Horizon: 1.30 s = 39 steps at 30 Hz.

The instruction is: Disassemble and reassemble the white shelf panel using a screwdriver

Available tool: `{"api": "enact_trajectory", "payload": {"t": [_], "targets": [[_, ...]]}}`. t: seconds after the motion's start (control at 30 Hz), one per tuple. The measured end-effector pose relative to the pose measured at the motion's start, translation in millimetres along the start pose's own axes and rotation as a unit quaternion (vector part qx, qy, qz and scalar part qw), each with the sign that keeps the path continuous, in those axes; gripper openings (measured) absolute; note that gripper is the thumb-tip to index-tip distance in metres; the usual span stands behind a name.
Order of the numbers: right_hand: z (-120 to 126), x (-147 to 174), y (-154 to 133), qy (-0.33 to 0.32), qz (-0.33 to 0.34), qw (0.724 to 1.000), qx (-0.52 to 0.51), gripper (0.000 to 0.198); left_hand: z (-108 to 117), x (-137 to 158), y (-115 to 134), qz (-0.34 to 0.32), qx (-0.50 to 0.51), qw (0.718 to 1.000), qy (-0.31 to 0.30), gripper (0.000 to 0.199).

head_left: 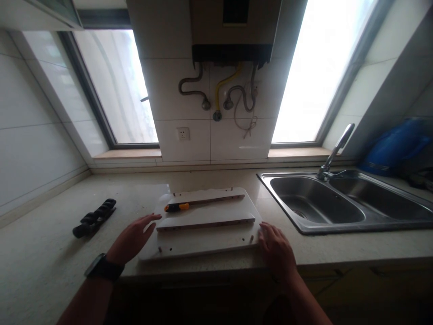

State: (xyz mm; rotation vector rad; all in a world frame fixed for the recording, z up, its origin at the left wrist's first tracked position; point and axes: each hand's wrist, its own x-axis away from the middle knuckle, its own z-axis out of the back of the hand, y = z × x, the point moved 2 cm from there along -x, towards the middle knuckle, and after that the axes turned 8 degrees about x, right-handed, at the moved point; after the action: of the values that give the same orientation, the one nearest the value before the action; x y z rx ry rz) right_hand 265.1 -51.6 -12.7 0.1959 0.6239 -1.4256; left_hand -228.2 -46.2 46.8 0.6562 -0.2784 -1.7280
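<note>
Out to the left of the left hand, a knobbly black object (pixel 94 219) lies aslant on the worktop (pixel 131 189), with a stretch of stone surface between it and the fingers. The left hand (pixel 137 237) has a black watch (pixel 105 267) at its wrist and grasps nothing; thumb and fingers are spread apart at the left edge of a white board (pixel 203 241), and whether they touch it I cannot tell.

The board lies flat between the two hands, its near edge close to and roughly along the worktop's front edge. Just right of the left fingertips, a black and orange utility knife (pixel 176 207) rests on the board at the left part of the rear strip (pixel 219 199). The front strip (pixel 206 223) starts beside the left fingers and runs across to near the right fingertips.

The right hand (pixel 277 248) lies at the board's right edge, fingers stretched forward; whether it grips that edge I cannot tell, as its underside is hidden. Right of it, a band of worktop separates the hand from the steel sink (pixel 333 229), where a tap (pixel 336 151) stands behind the basins. Farther right and back is a blue jug (pixel 394 146).
</note>
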Motion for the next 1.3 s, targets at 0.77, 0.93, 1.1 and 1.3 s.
{"api": "enact_trajectory", "payload": {"t": [0.77,0.93,1.1,1.3], "targets": [[1.1,-3.6,5.9,-0.032,-0.020,0.999,-0.012,0.032,-14.4,-42.3,-38.9,-0.041,-0.096,0.992,0.078,0.031],[-2.1,-4.1,8.0,-0.029,-0.005,1.000,-0.004,0.032,5.9,18.7,-94.0,0.085,0.010,0.986,0.142,0.048],[-4.5,-4.5,8.2,-0.019,-0.004,1.000,0.011,0.032,18.3,69.6,-133.6,0.192,0.003,0.972,0.138,0.056],[-3.2,-4.1,3.2,-0.013,0.005,0.999,0.032,0.033,12.3,82.8,-127.9,0.174,-0.030,0.972,0.153,0.055]]}}
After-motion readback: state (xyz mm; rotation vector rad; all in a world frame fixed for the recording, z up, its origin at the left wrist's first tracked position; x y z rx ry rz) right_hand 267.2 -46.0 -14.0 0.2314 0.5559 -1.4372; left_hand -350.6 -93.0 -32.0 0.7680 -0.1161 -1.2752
